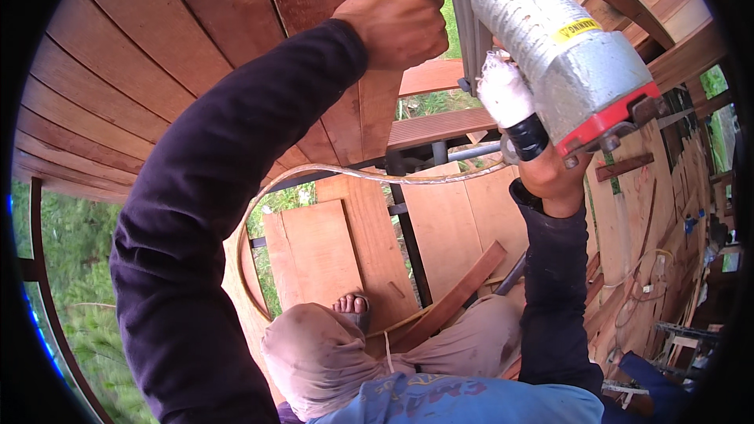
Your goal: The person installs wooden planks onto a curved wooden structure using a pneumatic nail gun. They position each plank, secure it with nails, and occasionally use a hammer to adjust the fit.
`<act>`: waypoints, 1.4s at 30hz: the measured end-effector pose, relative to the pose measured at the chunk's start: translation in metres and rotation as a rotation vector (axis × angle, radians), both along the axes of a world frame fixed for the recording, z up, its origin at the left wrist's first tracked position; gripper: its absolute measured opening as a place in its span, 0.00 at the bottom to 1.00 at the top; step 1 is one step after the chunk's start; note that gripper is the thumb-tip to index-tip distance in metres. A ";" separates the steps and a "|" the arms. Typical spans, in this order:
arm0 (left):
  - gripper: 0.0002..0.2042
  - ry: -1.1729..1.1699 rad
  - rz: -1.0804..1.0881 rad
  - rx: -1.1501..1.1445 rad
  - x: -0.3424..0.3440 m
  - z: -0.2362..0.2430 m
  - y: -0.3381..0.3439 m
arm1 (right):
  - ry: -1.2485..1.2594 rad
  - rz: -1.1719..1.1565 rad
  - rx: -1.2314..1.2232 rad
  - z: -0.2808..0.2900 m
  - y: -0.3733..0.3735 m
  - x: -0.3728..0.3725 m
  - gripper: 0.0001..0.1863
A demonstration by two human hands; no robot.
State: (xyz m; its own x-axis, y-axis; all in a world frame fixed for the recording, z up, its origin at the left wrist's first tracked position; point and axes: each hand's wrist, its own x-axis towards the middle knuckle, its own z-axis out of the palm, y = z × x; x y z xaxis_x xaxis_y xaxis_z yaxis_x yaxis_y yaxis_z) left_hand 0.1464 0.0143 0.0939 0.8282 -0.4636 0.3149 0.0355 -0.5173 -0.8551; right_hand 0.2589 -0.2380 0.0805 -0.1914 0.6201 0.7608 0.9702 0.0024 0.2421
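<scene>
Gripping pneumatic nailer [542, 47] with right hand [554, 179], curling left hand [402, 25] beside it — can't tell around what — near slatted planking [129, 51].

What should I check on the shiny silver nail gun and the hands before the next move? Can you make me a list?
1. Bare right hand on the silver, rounded metal nail gun with a red end: ok, though much of its grip is hidden.
2. Bare left hand well away from the gun: not ok, it is curled close beside the straight grey metal magazine.
3. Thin, yellowish, bendy hose firmly joined: cannot tell, it reaches the right hand but the joint is unclear.
4. Gun's nose against wood: cannot tell, the picture cuts it off.
5. Toes covered: not ok, they are bare in a dark open sandal.
</scene>
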 end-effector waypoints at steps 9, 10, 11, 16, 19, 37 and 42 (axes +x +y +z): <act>0.10 -0.008 0.008 -0.012 -0.006 0.005 -0.007 | -0.042 -0.035 0.029 0.000 0.006 -0.003 0.21; 0.10 -0.002 0.011 -0.018 -0.006 0.005 -0.008 | -0.045 -0.039 0.028 0.001 0.006 -0.003 0.21; 0.09 -0.003 0.013 -0.017 -0.008 0.006 -0.009 | -0.050 -0.039 0.035 0.000 0.008 -0.003 0.21; 0.14 0.267 0.376 -0.106 -0.007 0.013 -0.023 | -0.052 -0.046 0.040 0.000 0.012 -0.001 0.20; 0.14 0.253 0.348 -0.094 -0.008 0.014 -0.022 | -0.055 -0.048 0.045 0.002 0.013 -0.001 0.20; 0.10 0.099 0.067 -0.043 0.010 0.000 -0.004 | 1.379 0.597 0.086 -0.020 -0.001 -0.014 0.27; 0.10 0.204 0.067 -0.192 0.009 0.010 -0.012 | 1.334 0.396 0.156 -0.001 0.001 -0.034 0.15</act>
